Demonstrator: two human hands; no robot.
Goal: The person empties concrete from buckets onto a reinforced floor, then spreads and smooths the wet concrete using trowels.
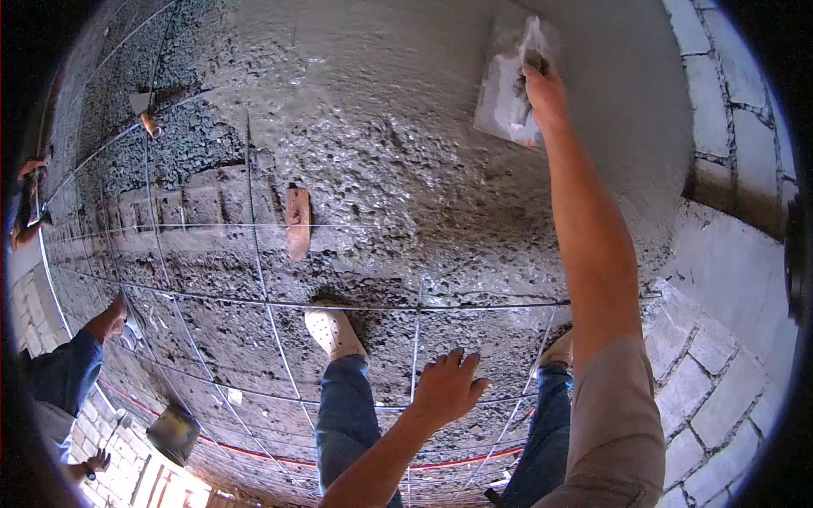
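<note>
My right hand (544, 91) is closed around the handle of a flat metal trowel (506, 91), which lies on smooth wet concrete (622, 85) at the upper right. Low in the middle, my left hand (447, 388) hangs over the rough floor with its fingers apart and nothing in it. A wooden float (298, 223) rests on the rough surface left of centre. Coarse wet concrete (381, 169) spreads between the float and the trowel.
Thin steel bars (356, 305) cross the floor in a grid. A block wall (724, 381) stands at the right. Another trowel with a wooden handle (150, 125) lies upper left. Co-workers' limbs (80, 347) show at the far left, near a bucket (174, 433). My shoe (334, 332) is among the bars.
</note>
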